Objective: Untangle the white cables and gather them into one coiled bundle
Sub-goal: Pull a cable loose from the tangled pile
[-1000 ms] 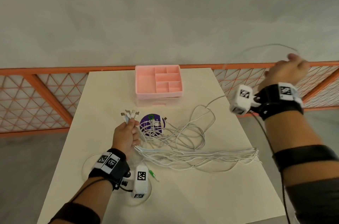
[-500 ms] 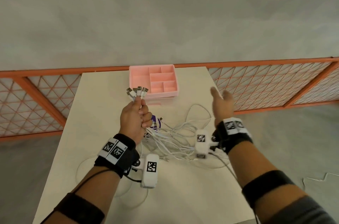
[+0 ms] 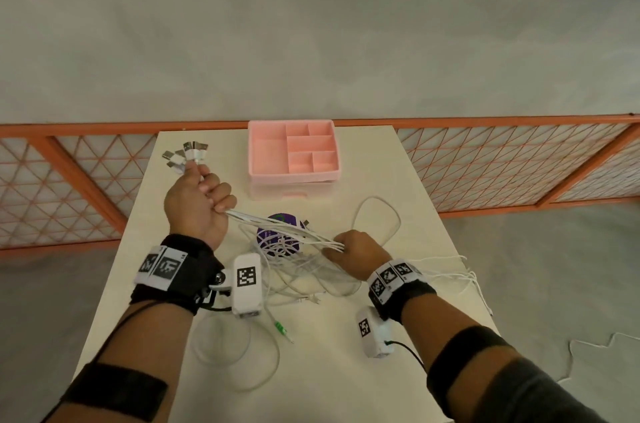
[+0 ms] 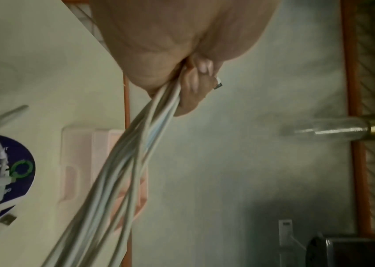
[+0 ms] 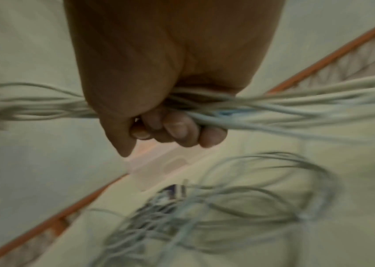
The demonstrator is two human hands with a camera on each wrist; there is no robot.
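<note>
Cables point(image 3: 284, 228) run taut in a flat sheaf between the two hands, above the table point(image 3: 346, 370). The left hand point(image 3: 195, 206) is fisted round them near their plug ends, and the USB plugs point(image 3: 187, 154) fan out just past its thumb; in the left wrist view the curled fingers point(image 4: 193, 81) clamp the strands against the palm. The right hand point(image 3: 356, 251) holds the same sheaf further along, its fingers point(image 5: 177, 130) wrapped round the strands in a loose fist. Behind and below that hand the rest of the white cables lies in a slack tangle point(image 3: 301, 270) on the table, draped over a purple round sticker point(image 3: 278, 232), with some loops trailing off towards the right wrist and over the table's edge.

The step in hand looks like combing the strands straight before coiling. To do it well, the left fist should likely stay firm so the plugs remain level, while the right hand keeps only a light ring round the sheaf, letting strands slip through as it draws away from the left. A tight right grip would probably drag knots along and tighten them. The thin lead with a green plug point(image 3: 281, 331), lying under the left wrist, seems a separate cable and may snag if swept up.
</note>
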